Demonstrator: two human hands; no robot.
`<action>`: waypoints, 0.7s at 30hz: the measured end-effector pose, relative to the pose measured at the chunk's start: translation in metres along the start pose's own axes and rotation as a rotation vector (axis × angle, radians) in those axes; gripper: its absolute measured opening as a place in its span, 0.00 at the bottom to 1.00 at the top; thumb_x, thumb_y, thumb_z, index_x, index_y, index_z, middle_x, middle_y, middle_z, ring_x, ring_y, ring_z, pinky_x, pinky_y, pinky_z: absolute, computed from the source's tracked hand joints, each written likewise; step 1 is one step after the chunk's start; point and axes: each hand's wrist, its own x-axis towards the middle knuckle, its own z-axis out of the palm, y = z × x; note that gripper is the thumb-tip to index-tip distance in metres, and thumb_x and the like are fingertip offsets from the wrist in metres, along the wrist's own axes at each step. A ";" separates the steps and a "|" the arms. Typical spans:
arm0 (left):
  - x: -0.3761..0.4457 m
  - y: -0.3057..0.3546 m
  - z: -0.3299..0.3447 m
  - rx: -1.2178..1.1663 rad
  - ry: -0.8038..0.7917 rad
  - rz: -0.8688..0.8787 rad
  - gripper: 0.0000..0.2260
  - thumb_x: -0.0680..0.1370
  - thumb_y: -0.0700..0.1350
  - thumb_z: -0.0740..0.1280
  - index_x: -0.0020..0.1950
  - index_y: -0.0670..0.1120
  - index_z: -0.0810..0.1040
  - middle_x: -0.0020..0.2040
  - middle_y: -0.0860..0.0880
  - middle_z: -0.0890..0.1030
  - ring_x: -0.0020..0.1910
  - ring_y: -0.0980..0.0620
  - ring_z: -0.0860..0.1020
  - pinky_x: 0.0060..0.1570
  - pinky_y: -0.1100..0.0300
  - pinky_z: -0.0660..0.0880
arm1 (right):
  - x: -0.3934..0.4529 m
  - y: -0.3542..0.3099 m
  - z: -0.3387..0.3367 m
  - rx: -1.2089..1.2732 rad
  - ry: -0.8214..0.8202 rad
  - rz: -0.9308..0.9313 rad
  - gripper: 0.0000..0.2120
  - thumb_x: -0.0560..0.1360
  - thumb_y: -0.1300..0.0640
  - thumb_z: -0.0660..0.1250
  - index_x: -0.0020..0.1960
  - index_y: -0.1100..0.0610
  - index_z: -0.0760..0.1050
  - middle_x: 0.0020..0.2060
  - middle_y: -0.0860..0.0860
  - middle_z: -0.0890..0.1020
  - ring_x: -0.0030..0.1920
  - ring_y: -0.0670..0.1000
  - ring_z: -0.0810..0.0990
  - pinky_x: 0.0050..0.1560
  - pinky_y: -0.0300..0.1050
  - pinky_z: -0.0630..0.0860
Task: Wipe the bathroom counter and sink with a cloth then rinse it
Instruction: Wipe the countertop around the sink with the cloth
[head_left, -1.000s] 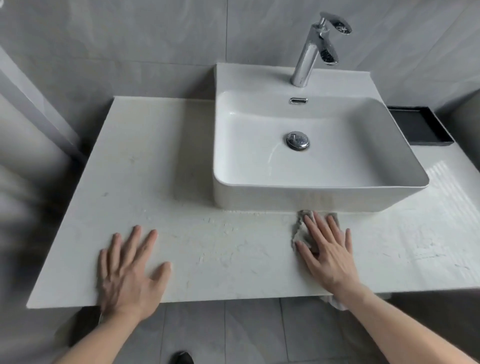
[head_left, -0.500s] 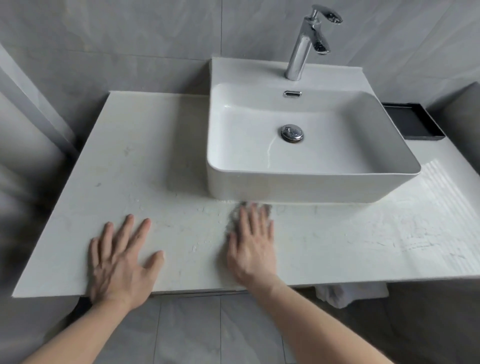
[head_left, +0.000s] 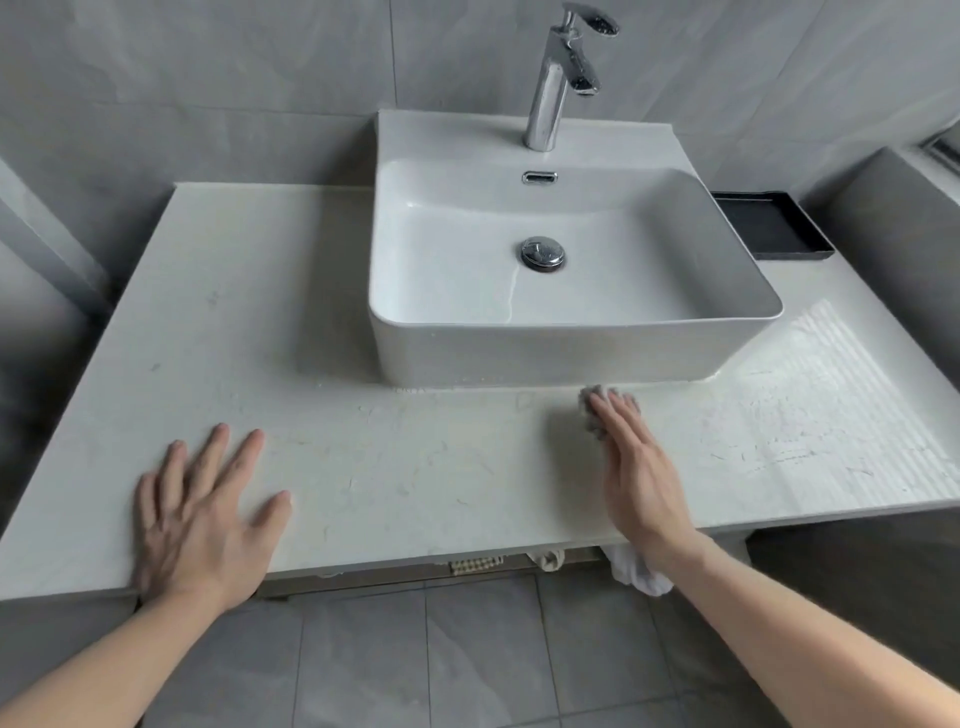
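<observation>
Cloth (head_left: 592, 410): grey, crumpled, on the counter (head_left: 415, 467) just in front of the sink's (head_left: 545, 353) near wall, right of centre. Mostly covered by the right hand (head_left: 636, 467); only its left and far edges show past the fingertips.

Right hand: flat, fingers straight and pressed together, palm down, pressing the cloth onto the counter. Not curled round it. Forearm comes in from the near right.

Left hand (head_left: 202, 514): flat on the counter at the near-left edge, fingers spread, thumb out to the right. Touches the counter only, well apart from the cloth.

Sink: white rectangular vessel basin sitting on the counter, right of centre. Chrome drain plug (head_left: 543, 253) in the middle of the basin, overflow slot (head_left: 539, 177) on the far wall. A thin streak runs from the drain toward the near wall. Chrome tap (head_left: 558, 78) stands upright on the far ledge.

Black tray (head_left: 769, 228) on the counter at the far right, just beside the sink.

Counter right of the hand shows streaky marks and bright striped light. White fabric (head_left: 636, 574) hangs below the counter's near edge by the right wrist.
</observation>
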 end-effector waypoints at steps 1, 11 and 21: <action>0.000 0.000 0.000 0.001 -0.003 0.001 0.33 0.75 0.69 0.49 0.80 0.63 0.54 0.83 0.57 0.51 0.81 0.46 0.47 0.78 0.44 0.48 | 0.006 0.021 -0.016 -0.009 0.033 0.041 0.22 0.85 0.64 0.56 0.77 0.53 0.69 0.74 0.50 0.73 0.75 0.55 0.70 0.75 0.55 0.68; 0.000 0.001 0.000 -0.008 -0.005 0.003 0.34 0.74 0.69 0.49 0.80 0.63 0.55 0.83 0.57 0.52 0.81 0.46 0.47 0.78 0.45 0.46 | 0.001 0.017 0.004 -0.292 -0.090 0.345 0.29 0.82 0.44 0.48 0.82 0.41 0.50 0.83 0.45 0.48 0.82 0.56 0.40 0.80 0.58 0.37; 0.000 0.001 0.001 -0.008 0.005 -0.002 0.34 0.74 0.69 0.51 0.80 0.62 0.58 0.82 0.56 0.54 0.81 0.45 0.50 0.77 0.45 0.47 | -0.037 -0.112 0.086 -0.026 -0.435 -0.323 0.33 0.77 0.62 0.58 0.82 0.51 0.59 0.82 0.47 0.55 0.82 0.48 0.45 0.82 0.49 0.44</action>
